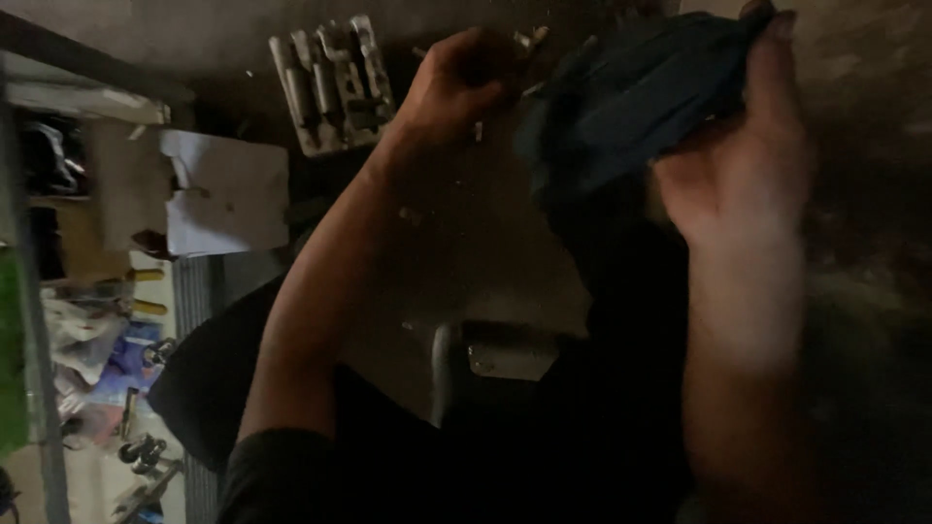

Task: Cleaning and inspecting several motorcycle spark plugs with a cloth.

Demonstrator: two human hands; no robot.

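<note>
— Two hands up, what's in them?

— Your right hand [733, 155] grips a dark blue cloth [631, 97], bunched up, fingers wrapped over its top right edge near the upper frame border. Cloth sits high in the view, between your two hands, hanging down a bit toward the middle. Heavy blur on that side.

— Left one?

— Your left hand [461, 78] is curled into a loose fist just left of the cloth. Can't tell if it pinches the cloth's edge or something small; too dark. Forearm runs down to a black sleeve [282, 475] at the bottom.

— Around that?

— Just beside your left hand, upper middle, a light grey moulded tray [335, 82] with tool-shaped slots, lying tilted on the dark floor [466, 243]. Small pale bits scattered on the floor near the fist. Below, centre, a dull metal piece [495, 354], shape unclear. Left of the tray, a white torn sheet of card [228, 194]. Far left, a metal shelf frame [29, 291] with cluttered stuff, purple and white bags, some yellow-handled items, all too small to sort out.
</note>
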